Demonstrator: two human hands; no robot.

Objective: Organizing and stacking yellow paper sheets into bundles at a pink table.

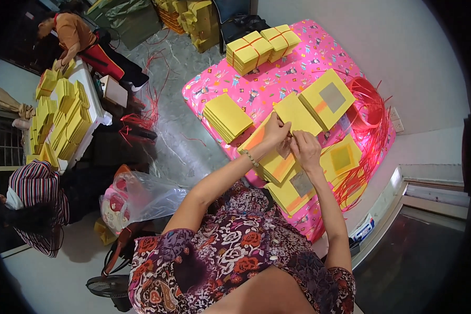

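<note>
Both hands meet over stacks of yellow paper on a pink table. My left hand [279, 132], with a beaded bracelet on its wrist, is closed, its fingertips pinched at the near edge of a yellow paper sheet [298, 112]. Close beside it, my right hand [306, 148] is closed too, with its fingers bent at that same edge. Part of the edge is hidden by the fingers. Beneath them lies a stack of yellow paper [276, 170] with an orange band and silver patch. Another stack with a silver square [327, 99] lies just beyond, to the right.
Tied yellow bundles [250, 51] stand at the table's far end, and a loose stack [227, 118] lies at left. Red plastic strips [365, 107] coil along the right edge. Leftward, a white table [91, 112] bears yellow stacks; a person [81, 39] bends over it and another sits near.
</note>
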